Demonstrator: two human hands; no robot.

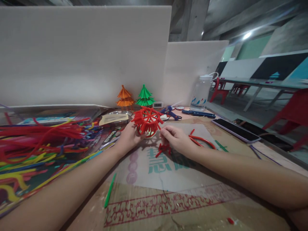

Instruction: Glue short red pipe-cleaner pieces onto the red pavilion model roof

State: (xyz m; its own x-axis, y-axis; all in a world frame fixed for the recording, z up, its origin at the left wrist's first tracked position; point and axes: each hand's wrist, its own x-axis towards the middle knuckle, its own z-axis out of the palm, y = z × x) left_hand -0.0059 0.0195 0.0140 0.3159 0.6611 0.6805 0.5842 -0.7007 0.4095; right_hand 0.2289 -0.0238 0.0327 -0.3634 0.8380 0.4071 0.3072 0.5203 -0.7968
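My left hand point(130, 137) is closed around a round red pipe-cleaner frame point(147, 120), a basket-like lantern shape held just above the table. My right hand point(175, 140) sits right of it, fingers pinched on short red pipe-cleaner pieces point(163, 149) that hang below the hand. Curved red pipe cleaners point(202, 140) lie on the table beside my right wrist. Both forearms rest on the cardboard-covered table point(168, 199).
A big pile of coloured pipe cleaners point(36, 144) fills the left side. Orange point(124, 97) and green point(145, 96) paper trees stand at the back by a white partition point(84, 54). A blue glue gun point(170, 113), scissors point(198, 113), a plastic jar point(201, 91), a phone point(235, 129) and a green stick point(109, 191) are nearby.
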